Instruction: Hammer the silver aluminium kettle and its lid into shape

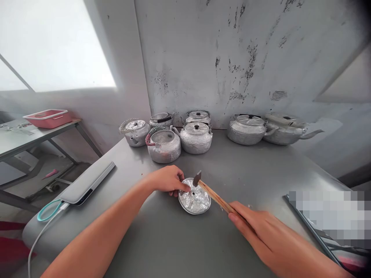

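Note:
A dented round aluminium kettle lid (198,202) with a small hole near its middle is on the grey table in front of me. My left hand (171,180) grips its upper left edge, thumb on top and the other fingers partly hidden at the rim. In my right hand (253,224) is a hammer (216,196), held by its wooden handle. The small dark hammer head is over the upper part of the lid, close to my left thumb; whether it touches the metal I cannot tell.
Several battered aluminium kettles stand along the wall, among them an open one (164,148) and a lidded one (197,139). A power bank (88,183) with a cable lies left. At right is a dark-edged flat object (307,222), partly blurred out. A pink basket (50,119) sits on a side table.

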{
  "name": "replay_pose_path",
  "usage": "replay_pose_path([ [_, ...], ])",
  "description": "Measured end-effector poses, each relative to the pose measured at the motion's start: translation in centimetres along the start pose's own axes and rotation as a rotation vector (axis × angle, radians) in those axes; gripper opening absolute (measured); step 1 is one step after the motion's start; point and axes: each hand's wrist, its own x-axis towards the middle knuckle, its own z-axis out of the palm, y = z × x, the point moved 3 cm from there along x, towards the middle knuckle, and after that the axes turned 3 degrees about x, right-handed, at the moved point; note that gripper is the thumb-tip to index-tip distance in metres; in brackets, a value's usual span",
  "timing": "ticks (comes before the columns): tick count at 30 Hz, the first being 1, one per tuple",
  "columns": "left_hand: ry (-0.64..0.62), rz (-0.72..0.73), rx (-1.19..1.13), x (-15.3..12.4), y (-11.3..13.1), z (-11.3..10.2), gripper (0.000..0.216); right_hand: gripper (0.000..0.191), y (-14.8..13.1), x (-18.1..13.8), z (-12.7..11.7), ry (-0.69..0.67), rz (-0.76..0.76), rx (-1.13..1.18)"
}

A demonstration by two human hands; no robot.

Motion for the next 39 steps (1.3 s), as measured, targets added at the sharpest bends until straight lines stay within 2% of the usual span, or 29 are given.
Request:
replay_pose_path([
  [10, -0.007, 0.003, -0.027, 0.2, -0.3, -0.1, 0.04, 0.019, 0.3, -0.1, 0.6, 0.094, -0.08, -0.011],
  [18, -0.018, -0.004, -0.033, 0.1, -0.4, -0.1, 0.041, 0.03, 0.2, 0.2, 1.5, 0.026, -0.061, -0.231],
  [22, -0.013, -0.009, -0.038, 0.0, -0.3, -0.1, 0.04, 0.026, 1.0, 0.6, 2.0, 0.058, -0.011, -0.248],
  [25, 0.004, -0.009, -0.027, -0.2, -0.1, -0.1, 0.037, 0.027, 1.0, 0.8, 2.0, 0.068, -0.03, -0.236],
  [33, 0.154, 0.023, 0.178, -1.1, 0.5, -0.7, 0.038, 0.038, 0.8, 0.8, 0.8, 0.134, -0.102, -0.127],
  [37, 0.312, 0.16, 0.281, -1.4, 1.2, -1.6, 0.032, 0.036, 1.1, 0.6, 0.8, 0.178, -0.161, -0.156],
  [39, 0.338, 0.248, 0.29, -1.6, 1.7, -1.4, 0.031, 0.035, 1.1, 0.5, 0.6, 0.204, -0.198, -0.173],
])
